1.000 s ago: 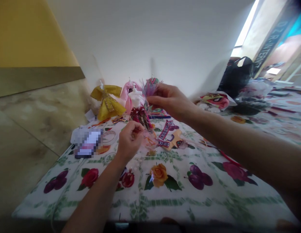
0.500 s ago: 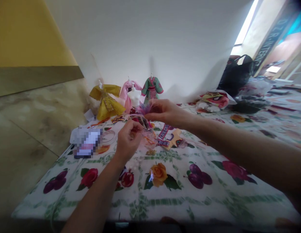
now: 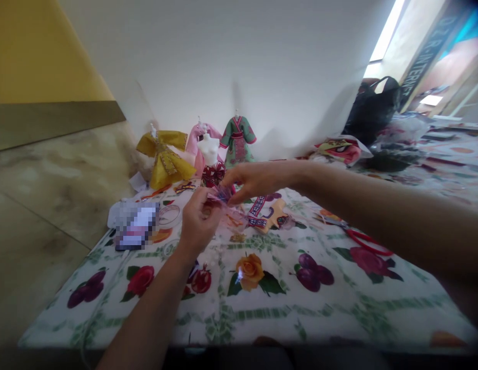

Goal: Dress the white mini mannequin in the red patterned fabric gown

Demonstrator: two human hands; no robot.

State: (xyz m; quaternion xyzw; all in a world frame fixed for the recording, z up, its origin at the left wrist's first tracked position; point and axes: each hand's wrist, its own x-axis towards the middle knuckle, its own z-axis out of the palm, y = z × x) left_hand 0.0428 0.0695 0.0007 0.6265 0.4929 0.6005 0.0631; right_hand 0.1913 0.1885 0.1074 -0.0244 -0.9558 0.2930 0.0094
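Note:
In the head view my left hand (image 3: 200, 218) is closed, its fingers pinched on the edge of a crinkled, see-through plastic bag (image 3: 233, 216). My right hand (image 3: 252, 180) reaches in from the right and bends over the same spot. Its fingers close on a purple and pink bundle (image 3: 225, 194) at the bag's top, whose kind is too blurred to make out. Just behind the hands stands a small white dress form (image 3: 209, 149) with dark red patterned cloth (image 3: 213, 176) round its lower part.
Behind stand miniature dresses in yellow (image 3: 167, 162), pink (image 3: 192, 141) and green (image 3: 237, 139). A phone (image 3: 136, 228) and tape roll (image 3: 169, 216) lie left. Patterned trim (image 3: 257, 206), a tan cloth piece (image 3: 275, 216) and red-handled scissors (image 3: 367, 242) lie right, on a floral tablecloth (image 3: 262, 318).
My right hand has come down and left, closer to my left hand, bringing the purple bundle down to the bag. The red-handled scissors have come into sight under my right forearm.

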